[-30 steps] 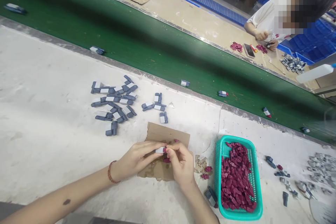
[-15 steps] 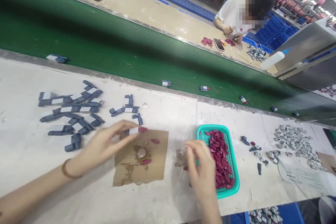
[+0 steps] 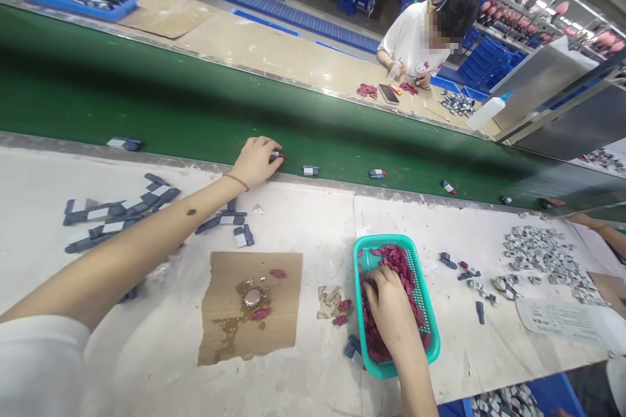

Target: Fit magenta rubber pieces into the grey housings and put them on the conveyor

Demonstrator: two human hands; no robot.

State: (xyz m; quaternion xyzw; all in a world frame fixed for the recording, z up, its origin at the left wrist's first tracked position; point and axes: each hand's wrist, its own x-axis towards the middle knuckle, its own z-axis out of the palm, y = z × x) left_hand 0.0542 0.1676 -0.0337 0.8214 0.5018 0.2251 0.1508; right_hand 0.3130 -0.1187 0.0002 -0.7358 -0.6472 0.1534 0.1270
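Observation:
My left hand reaches onto the green conveyor belt, its fingers closed around a small grey, white and red plastic piece. The fingers cover most of that piece. Inside the teal basket, my right hand has its fingers bent among dark red pieces; what lies between the fingertips is hidden. Left of the basket, a brown cardboard sheet bears a wet bottle cap and two red pieces. A grey-white piece lies against the basket's left side.
Grey-white pieces lie under and around my left forearm. Several assembled pieces are spaced along the belt. A heap of whitish parts covers the right of the table. A co-worker sits across; another person's arm reaches in at right.
My left hand has gone from above the cardboard up to the belt with the piece. My right hand has moved from beside the basket into it. The camera view has shifted.

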